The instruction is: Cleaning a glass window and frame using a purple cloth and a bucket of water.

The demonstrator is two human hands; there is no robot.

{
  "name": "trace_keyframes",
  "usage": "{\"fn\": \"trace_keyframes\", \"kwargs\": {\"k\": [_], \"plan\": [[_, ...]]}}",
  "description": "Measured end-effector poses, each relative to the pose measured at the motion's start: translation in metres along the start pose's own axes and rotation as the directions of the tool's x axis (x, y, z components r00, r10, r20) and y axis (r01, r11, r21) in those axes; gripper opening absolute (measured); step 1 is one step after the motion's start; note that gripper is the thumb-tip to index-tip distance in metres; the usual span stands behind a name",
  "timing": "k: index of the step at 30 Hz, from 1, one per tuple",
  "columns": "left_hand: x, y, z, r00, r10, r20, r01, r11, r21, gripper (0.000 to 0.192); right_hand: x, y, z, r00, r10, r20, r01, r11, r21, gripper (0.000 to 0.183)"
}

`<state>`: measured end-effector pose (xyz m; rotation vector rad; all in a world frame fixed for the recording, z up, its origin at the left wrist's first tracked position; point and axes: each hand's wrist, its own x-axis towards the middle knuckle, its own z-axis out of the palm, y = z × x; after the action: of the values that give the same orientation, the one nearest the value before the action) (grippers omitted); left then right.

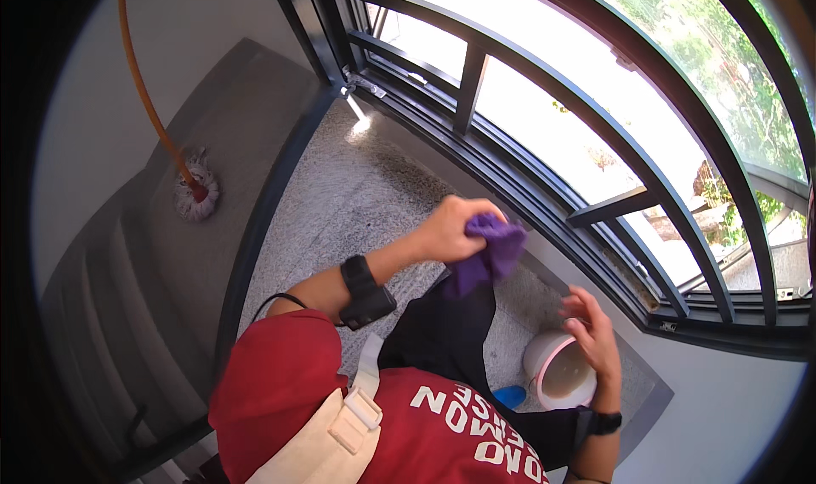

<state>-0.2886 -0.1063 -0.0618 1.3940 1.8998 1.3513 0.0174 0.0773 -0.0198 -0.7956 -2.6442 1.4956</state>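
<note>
My left hand (pixel 451 230) grips a bunched purple cloth (pixel 494 245) in front of my body, over the grey speckled floor. The cloth's loose part hangs down beside my knee. On the other side, my right hand (pixel 590 328) has its fingers apart and holds nothing. It is in the air by a white bucket (pixel 535 356) with a pink rim, overlapping part of it in view. Cloudy, brownish liquid (pixel 564 372) shows inside the bucket, which stands on the floor near the wall.
Dark metal window bars (pixel 472 89) and a sliding-window track (pixel 523 159) run along the right. At left, beyond a dark rail (pixel 261 219), a string mop (pixel 197 194) with an orange handle rests on a landing above stairs (pixel 105 312). A blue shoe (pixel 510 396) is beside the bucket.
</note>
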Motion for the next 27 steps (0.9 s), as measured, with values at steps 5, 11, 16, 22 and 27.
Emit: {"fn": "trace_keyframes", "kwargs": {"k": [5,11,16,22,27], "plan": [[-0.009,0.001,0.063,0.984,0.115,0.137,-0.052,0.918,-0.393,0.036,0.043,0.011,0.069,0.999,-0.018,0.042,-0.010,0.815,0.579,0.049],[-0.009,-0.042,0.014,0.962,-0.266,0.052,0.254,0.951,0.176,0.014,0.064,0.000,0.071,0.972,-0.071,-0.223,0.087,0.994,0.063,0.014],[-0.007,-0.065,-0.068,0.838,-0.379,-0.393,0.438,0.896,0.071,0.030,0.059,-0.023,0.059,0.970,-0.157,-0.187,0.171,0.984,0.058,0.019],[0.023,-0.128,-0.155,0.340,-0.521,-0.783,0.365,0.841,-0.400,0.048,0.013,-0.037,0.003,0.652,-0.637,-0.412,0.161,0.647,-0.745,0.034],[0.072,-0.163,-0.183,0.486,-0.387,-0.784,0.692,0.718,0.074,0.048,-0.004,-0.040,-0.088,0.528,-0.787,-0.318,-0.219,0.236,-0.947,0.036]]}}
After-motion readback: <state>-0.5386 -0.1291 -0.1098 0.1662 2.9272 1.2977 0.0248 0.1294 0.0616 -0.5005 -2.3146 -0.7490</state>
